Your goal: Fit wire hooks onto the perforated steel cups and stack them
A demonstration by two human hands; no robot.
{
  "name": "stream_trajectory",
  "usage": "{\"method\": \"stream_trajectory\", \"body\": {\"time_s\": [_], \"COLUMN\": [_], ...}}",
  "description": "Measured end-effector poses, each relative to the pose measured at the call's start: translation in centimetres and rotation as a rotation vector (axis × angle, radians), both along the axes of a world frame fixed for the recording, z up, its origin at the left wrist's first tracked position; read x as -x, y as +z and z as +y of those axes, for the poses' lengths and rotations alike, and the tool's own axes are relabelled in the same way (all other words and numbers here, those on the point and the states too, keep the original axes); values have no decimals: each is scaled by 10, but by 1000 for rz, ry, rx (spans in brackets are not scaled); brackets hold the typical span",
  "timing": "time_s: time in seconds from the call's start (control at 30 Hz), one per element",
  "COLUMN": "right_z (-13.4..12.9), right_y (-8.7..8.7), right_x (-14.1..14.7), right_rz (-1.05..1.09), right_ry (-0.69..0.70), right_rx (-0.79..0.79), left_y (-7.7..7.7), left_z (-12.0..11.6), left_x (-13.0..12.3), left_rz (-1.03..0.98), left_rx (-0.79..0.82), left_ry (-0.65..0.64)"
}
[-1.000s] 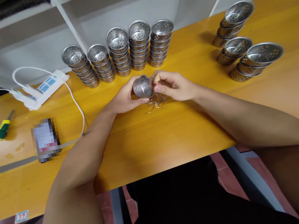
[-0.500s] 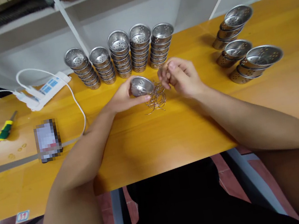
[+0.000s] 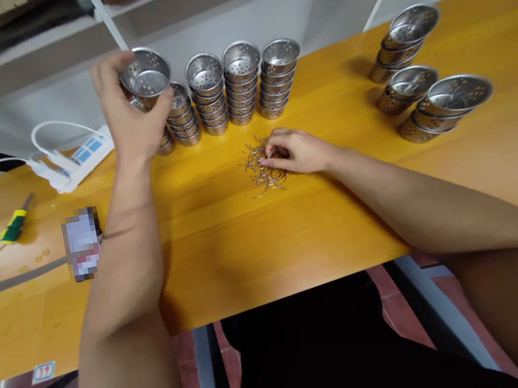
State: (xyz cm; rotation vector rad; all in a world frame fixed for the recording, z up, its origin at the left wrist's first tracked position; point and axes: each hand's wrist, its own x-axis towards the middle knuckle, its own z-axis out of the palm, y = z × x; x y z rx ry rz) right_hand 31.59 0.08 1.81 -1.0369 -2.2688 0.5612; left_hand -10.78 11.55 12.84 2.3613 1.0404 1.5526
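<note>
My left hand (image 3: 131, 113) grips a perforated metal cup (image 3: 147, 77) by its rim and side, above the leftmost stack of cups at the back of the table. With fingertips pinched together, my right hand (image 3: 294, 150) touches a small heap of thin curved wires (image 3: 265, 170) on the table; whether it holds one of them I cannot make out. Behind the heap stand several stacks of perforated cups, among them a middle stack (image 3: 207, 93) and a right one (image 3: 281, 74).
More cups stand in leaning stacks (image 3: 443, 107) at the right. On the left lie a power strip (image 3: 84, 157) with white cables, a green and yellow screwdriver (image 3: 14, 225) and a blurred flat object (image 3: 83, 243). A shelf runs behind the wooden table (image 3: 230, 258).
My left hand has carried the cup from beside the wires up and left to over the leftmost stack. My right hand has moved down and left onto the wires.
</note>
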Motion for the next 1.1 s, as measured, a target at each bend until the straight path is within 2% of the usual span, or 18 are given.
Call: {"method": "stream_trajectory", "body": {"time_s": [0.1, 0.13, 0.23, 0.3, 0.4, 0.5, 0.63, 0.73, 0.87, 1.0, 1.1], "right_z": [-1, -1, -3, -3, -3, -3, -4, -3, -3, -4, -6], "right_y": [-2, -2, -3, -3, -3, -3, -3, -4, -5, -4, -3], "right_x": [0, -1, -1, 0, 1, 2, 3, 2, 2, 2, 2], "right_rz": [1, 1, 0, -2, -4, -6, -17, -28, -32, -46, -63], "right_ry": [-18, -25, -32, -25, -18, -14, -16, -22, -19, -26, -39], "right_rx": [3, 5, 13, 13, 3, -1, 16, 18, 0, 0, -9], "left_y": [8, 13, 30, 39, 47, 50, 50, 50, 45, 34, 27], "left_z": [-9, -14, -28, -33, -33, -28, -22, -18, -4, 13, 1], "left_x": [-15, -23, -48, -59, -64, -59, -53, -54, -52, -40, -43], "left_rz": [20, 73, 203, 246, 302, 353, 349, 381, 360, 352, 217], "left_rx": [-45, -29, 84, 118, 160, 282, 353, 405, 429, 359, 93], "left_ry": [149, 182, 421, 488, 491, 503, 479, 507, 489, 446, 344]}}
